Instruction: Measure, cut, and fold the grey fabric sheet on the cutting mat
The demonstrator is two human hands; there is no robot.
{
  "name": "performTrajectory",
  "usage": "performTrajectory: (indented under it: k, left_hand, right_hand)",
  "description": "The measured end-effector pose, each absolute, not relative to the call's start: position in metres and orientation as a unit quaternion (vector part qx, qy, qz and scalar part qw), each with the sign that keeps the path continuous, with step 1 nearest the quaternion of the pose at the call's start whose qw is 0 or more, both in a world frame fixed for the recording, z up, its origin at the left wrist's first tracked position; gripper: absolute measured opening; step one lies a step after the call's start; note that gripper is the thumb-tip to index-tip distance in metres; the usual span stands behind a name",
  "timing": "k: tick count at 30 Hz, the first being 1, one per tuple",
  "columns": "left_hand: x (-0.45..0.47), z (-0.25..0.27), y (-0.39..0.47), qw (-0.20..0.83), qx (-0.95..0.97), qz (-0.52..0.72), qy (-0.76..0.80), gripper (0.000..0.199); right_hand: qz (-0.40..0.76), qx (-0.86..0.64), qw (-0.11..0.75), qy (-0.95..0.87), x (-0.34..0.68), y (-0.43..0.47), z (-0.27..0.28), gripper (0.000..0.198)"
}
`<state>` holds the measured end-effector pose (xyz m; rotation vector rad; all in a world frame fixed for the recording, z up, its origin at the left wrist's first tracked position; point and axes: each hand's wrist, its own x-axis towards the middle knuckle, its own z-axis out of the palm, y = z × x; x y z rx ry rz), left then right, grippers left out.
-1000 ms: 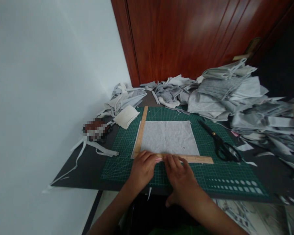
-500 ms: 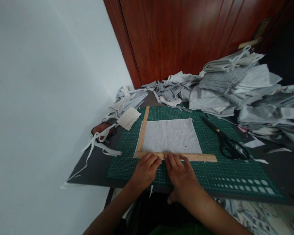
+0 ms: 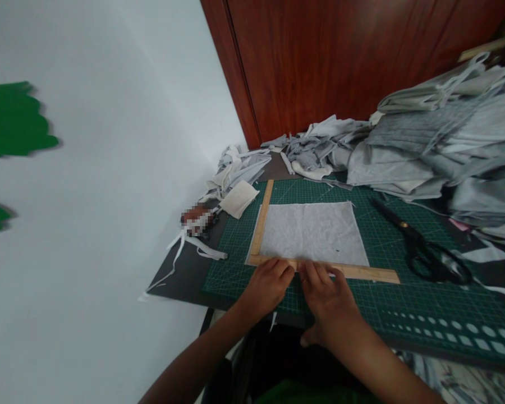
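We press the L-shaped ruler (image 3: 262, 224) with a flattened right hand (image 3: 326, 297), grasping nothing, likely to stop slip over the cloth (image 3: 313, 231) on the mat (image 3: 231, 278). Left hand (image 3: 270, 283) curls at the ruler's near edge; can't tell its grip.
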<state>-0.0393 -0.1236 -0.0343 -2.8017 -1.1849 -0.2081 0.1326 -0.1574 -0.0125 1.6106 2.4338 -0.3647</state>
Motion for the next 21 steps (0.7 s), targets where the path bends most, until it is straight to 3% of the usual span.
performTrajectory:
  k: [15, 21]
  left_hand:
    - [-0.088, -0.042, -0.121, 0.102, -0.898, -0.108, -0.415, 0.015]
    - [-0.124, -0.038, -0.118, 0.128, -0.897, -0.126, -0.404, 0.022]
  right_hand:
    - [-0.101, 0.541, 0.068, 0.832, 0.137, -0.159, -0.019, 0.143]
    - [-0.123, 0.541, 0.067, 0.829, 0.136, -0.157, -0.019, 0.148]
